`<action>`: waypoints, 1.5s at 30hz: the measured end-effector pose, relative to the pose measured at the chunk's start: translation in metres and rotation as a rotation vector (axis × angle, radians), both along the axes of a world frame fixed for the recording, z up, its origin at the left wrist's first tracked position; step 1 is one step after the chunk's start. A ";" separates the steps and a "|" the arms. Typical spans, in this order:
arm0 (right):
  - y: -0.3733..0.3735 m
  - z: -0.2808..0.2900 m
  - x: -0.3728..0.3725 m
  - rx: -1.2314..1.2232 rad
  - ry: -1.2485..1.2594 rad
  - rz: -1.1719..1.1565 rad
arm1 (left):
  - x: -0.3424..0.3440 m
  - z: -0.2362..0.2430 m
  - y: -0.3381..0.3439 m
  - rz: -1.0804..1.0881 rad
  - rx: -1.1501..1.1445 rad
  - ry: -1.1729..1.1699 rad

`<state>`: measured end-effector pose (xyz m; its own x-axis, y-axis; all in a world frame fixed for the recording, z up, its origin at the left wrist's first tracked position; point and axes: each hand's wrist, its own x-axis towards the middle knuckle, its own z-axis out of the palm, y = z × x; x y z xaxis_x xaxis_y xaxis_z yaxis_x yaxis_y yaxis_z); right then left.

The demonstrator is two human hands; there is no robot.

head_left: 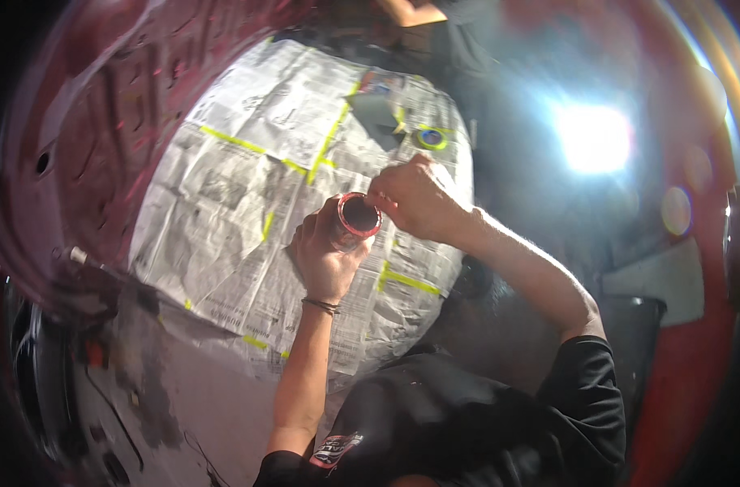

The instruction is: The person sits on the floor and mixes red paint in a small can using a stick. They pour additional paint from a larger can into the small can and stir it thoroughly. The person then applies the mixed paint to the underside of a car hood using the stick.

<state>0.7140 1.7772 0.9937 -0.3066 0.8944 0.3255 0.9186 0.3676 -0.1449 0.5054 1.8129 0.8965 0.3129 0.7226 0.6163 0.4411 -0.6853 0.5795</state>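
Observation:
My left hand (pixel 325 247) is wrapped round an open container (pixel 352 234) with a red, paint-smeared rim and a dark inside. My right hand (pixel 415 195) is closed, its fingertips at the container's right rim; what they pinch, if anything, is hidden. Both are over a large surface covered in newspaper (pixel 200 211) with strips of bright yellow tape (pixel 410 281). Beyond my hands, a tape roll (pixel 432 138) with a blue core and a dark grey piece (pixel 374 118) lie on the paper.
A pink-red metal panel (pixel 94 114) rises at the left, with cables below it. Another person's arm (pixel 410 12) shows at the top. A bright lamp (pixel 593 138) glares at the right, beside a red surface (pixel 678 390) and a pale flat piece (pixel 654 284).

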 end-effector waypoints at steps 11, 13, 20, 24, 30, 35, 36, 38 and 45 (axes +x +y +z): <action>-0.058 -0.013 0.004 -0.202 0.425 -0.190 | 0.011 -0.002 -0.029 -0.192 -0.043 0.004; -0.033 -0.001 0.007 -0.169 0.498 -0.051 | 0.007 0.003 -0.015 -0.132 0.023 -0.047; 0.075 0.142 0.024 0.080 0.413 0.306 | -0.016 0.127 0.032 -0.073 -0.051 -0.062; 0.129 0.266 0.032 0.177 0.380 0.613 | -0.008 0.210 0.038 0.020 0.039 -0.162; 0.108 0.416 0.018 0.350 0.040 0.572 | -0.004 0.286 0.050 -0.073 0.072 -0.351; 0.140 0.454 0.011 0.411 -0.051 0.771 | 0.006 0.314 0.034 -0.037 0.024 -0.351; 0.139 0.456 0.011 0.343 -0.065 0.786 | 0.009 0.315 0.032 -0.041 0.036 -0.360; 0.148 0.456 0.012 0.344 -0.033 0.822 | 0.012 0.325 0.018 -0.001 0.050 -0.298; 0.171 0.461 0.023 0.223 0.026 1.011 | 0.013 0.324 0.027 0.013 0.053 -0.299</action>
<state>0.7367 1.9481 1.4546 -0.8716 0.1422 0.4692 0.1640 0.9864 0.0058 0.5182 1.8401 1.2208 0.1031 0.6899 0.7165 0.2654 -0.7133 0.6487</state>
